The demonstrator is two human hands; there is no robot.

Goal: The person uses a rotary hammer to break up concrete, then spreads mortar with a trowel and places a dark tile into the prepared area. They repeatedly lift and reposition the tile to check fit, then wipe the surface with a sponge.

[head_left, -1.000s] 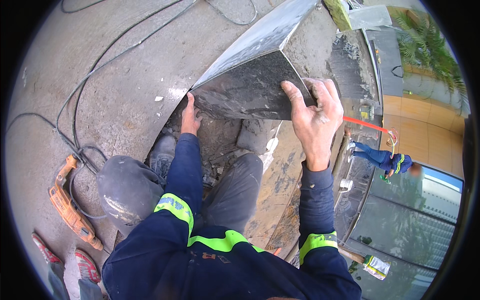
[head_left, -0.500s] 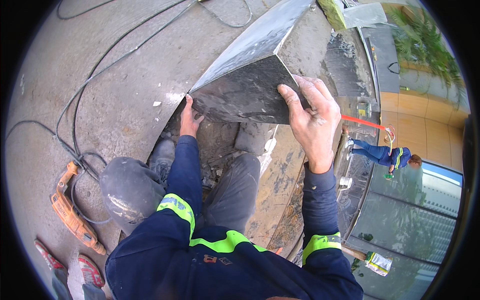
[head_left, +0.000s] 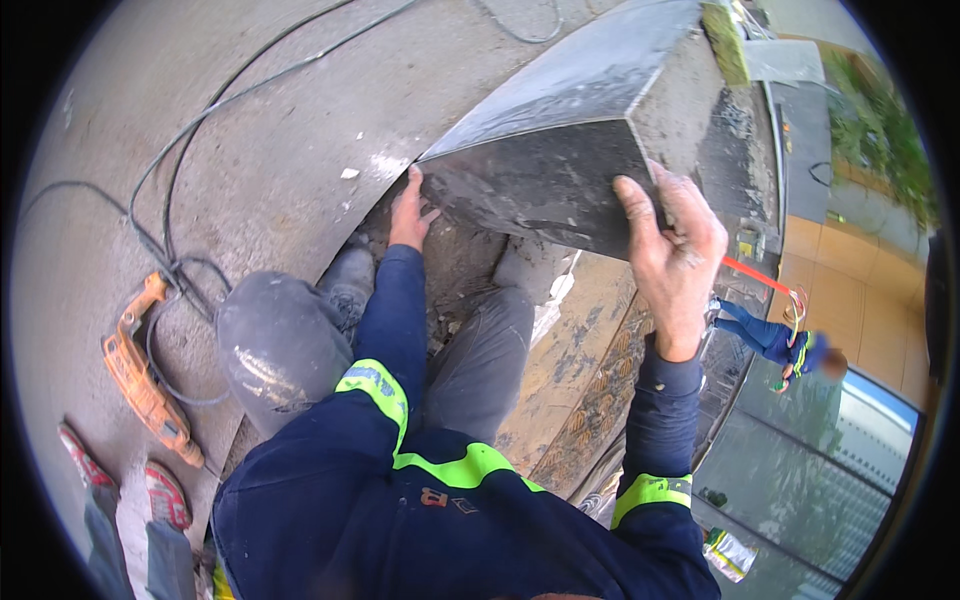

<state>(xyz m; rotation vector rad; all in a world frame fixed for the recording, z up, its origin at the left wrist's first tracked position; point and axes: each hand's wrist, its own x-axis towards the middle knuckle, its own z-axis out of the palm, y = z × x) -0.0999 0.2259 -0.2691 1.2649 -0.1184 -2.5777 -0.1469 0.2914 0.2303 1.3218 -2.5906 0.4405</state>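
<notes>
A dark stone tile (head_left: pixel 530 175) stands tilted below the edge of a grey slab (head_left: pixel 560 85), their pale edges meeting along a line. My right hand (head_left: pixel 680 240) grips the tile's right edge, thumb on its dark face and fingers wrapped behind. At the tile's left corner, my left hand (head_left: pixel 408 212) holds the edge, one fingertip up at the corner and the thumb apart from it. Whether the tile touches the slab all along is not visible. Under the tile lies a hollow of rubble (head_left: pixel 455 270), partly hidden by my legs.
An orange power drill (head_left: pixel 148 375) lies on the concrete at left, beside looped cables (head_left: pixel 170 255). Another person's red shoes (head_left: pixel 168 495) are at lower left. Dirty boards (head_left: pixel 570 360) lie right of my knee. A co-worker (head_left: pixel 775 340) stands at far right near glass panels.
The whole view has shifted, so slab, tile and hands appear farther right and slightly lower. Both hands keep their places on the tile.
</notes>
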